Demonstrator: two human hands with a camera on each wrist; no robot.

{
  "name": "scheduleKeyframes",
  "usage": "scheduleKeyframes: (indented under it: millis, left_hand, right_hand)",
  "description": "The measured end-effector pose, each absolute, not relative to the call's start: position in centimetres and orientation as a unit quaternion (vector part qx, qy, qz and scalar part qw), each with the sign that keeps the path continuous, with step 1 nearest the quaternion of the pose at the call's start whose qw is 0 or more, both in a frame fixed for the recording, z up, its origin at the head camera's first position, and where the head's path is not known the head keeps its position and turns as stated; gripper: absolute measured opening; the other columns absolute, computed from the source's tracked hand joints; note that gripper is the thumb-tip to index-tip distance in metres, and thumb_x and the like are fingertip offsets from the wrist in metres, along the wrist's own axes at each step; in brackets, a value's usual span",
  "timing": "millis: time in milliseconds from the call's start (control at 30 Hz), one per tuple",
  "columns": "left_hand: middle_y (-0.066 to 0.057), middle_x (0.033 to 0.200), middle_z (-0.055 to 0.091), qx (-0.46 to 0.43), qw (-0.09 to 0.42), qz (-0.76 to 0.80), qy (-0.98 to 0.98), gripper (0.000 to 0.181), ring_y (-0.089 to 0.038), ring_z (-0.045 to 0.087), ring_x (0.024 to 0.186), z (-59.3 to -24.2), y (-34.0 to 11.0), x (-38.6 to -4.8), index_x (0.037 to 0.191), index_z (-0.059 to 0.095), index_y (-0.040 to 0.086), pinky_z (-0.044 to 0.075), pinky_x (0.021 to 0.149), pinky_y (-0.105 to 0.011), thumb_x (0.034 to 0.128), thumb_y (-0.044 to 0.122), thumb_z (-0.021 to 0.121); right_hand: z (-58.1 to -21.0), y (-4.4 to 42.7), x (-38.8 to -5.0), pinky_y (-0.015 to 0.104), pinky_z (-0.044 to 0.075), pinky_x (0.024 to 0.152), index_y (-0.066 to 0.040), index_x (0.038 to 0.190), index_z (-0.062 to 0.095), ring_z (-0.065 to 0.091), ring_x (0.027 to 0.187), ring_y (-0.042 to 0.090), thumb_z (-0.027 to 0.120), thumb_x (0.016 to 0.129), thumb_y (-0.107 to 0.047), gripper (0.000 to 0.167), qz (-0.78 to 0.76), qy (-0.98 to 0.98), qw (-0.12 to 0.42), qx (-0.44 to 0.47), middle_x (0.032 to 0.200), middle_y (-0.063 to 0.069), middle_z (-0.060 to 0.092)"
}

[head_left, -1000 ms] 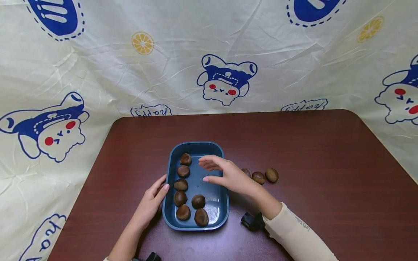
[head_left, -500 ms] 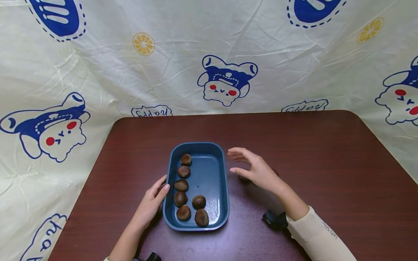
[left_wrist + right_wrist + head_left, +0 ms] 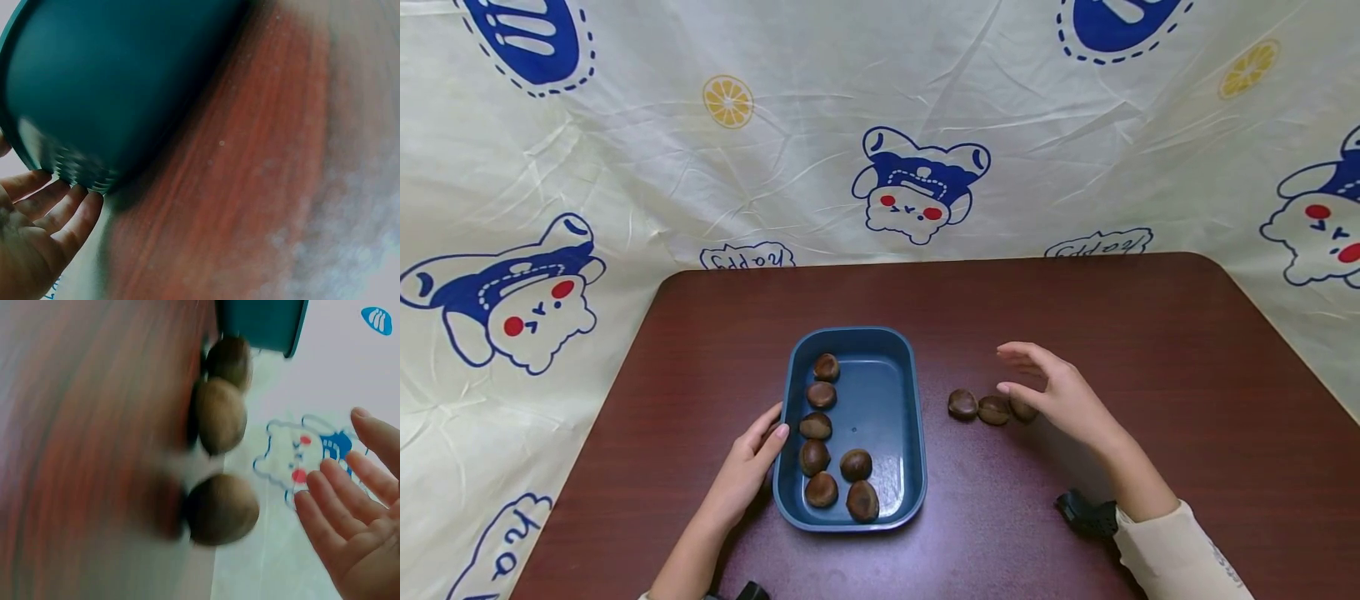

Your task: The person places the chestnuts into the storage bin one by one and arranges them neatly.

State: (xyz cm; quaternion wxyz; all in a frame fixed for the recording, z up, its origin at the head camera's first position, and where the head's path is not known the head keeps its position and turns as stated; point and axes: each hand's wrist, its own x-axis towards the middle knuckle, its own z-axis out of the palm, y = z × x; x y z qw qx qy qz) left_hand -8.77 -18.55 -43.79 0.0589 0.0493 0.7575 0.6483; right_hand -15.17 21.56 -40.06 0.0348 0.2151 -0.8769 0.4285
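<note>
My left hand (image 3: 751, 457) rests against the left side of a blue rectangular tray (image 3: 919, 433); its thumb lies at the rim. In the left wrist view, its nearly straight fingers (image 3: 65, 215) touch the tray's outer wall. Several brown chestnuts (image 3: 816, 425) lie inside the tray, mostly in a column along its left side. Three more chestnuts (image 3: 962, 405) sit in a row on the table to the right. Over the rightmost chestnut (image 3: 222, 509), partly covering it in the head view, hovers my empty right hand (image 3: 1063, 398), fingers loosely bent and thumb apart.
The dark reddish-brown table (image 3: 1150, 333) has rounded far corners. Behind it hangs a pale sheet (image 3: 820, 167) printed with cartoon figures and orange slices. A black wrist device (image 3: 1086, 512) sits below the right hand.
My right hand has moved from over the tray to the right, until it is above the rightmost loose chestnut. The left hand and tray have stayed in place.
</note>
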Motion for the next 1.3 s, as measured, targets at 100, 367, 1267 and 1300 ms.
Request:
scheduleKeyframes:
  millis: [100, 367, 1267, 1300]
  left_hand:
    - [-0.016, 0.129, 0.046, 0.051, 0.057, 0.649, 0.757, 0.045, -0.028, 0.046, 0.112, -43.8, -18.6, -8.8, 0.135, 0.038, 0.005, 0.039, 0.085, -0.021, 0.0949, 0.022, 0.046]
    - [-0.016, 0.129, 0.047, 0.053, 0.058, 0.649, 0.757, 0.044, -0.027, 0.046, 0.113, -43.8, -18.5, -8.8, 0.135, 0.039, 0.005, 0.038, 0.086, -0.021, 0.0949, 0.022, 0.046]
    - [-0.016, 0.129, 0.046, 0.050, 0.057, 0.650, 0.757, 0.044, -0.027, 0.046, 0.113, -43.9, -18.6, -8.8, 0.135, 0.039, 0.005, 0.039, 0.086, -0.020, 0.0949, 0.023, 0.046]
    - [-0.016, 0.129, 0.046, 0.050, 0.058, 0.650, 0.756, 0.044, -0.027, 0.046, 0.113, -43.9, -18.5, -8.8, 0.135, 0.039, 0.005, 0.038, 0.086, -0.020, 0.0949, 0.023, 0.046]
  right_hand:
    - [-40.3, 22.7, -15.3, 0.048, 0.039, 0.085, -0.006, 0.123, 0.048, 0.050, 0.107, 0.033, 0.066, 0.082, -0.022, 0.047, 0.412, -0.890, 0.007, 0.193, 0.120, 0.012, 0.052]
    - [-40.9, 24.3, -15.6, 0.043, 0.045, 0.076, -0.004, 0.120, 0.051, 0.056, 0.094, 0.028, 0.068, 0.080, -0.029, 0.050, 0.367, -0.913, -0.088, 0.156, 0.106, 0.014, 0.058]
    - [-41.5, 24.8, -16.0, 0.034, 0.047, 0.069, -0.003, 0.105, 0.059, 0.057, 0.082, 0.020, 0.071, 0.078, -0.026, 0.038, 0.363, -0.914, -0.075, 0.169, 0.091, 0.005, 0.060]
    - [-41.4, 24.8, -16.0, 0.035, 0.047, 0.071, -0.003, 0.106, 0.059, 0.057, 0.084, 0.020, 0.070, 0.078, -0.027, 0.039, 0.366, -0.913, -0.068, 0.167, 0.092, 0.005, 0.060]
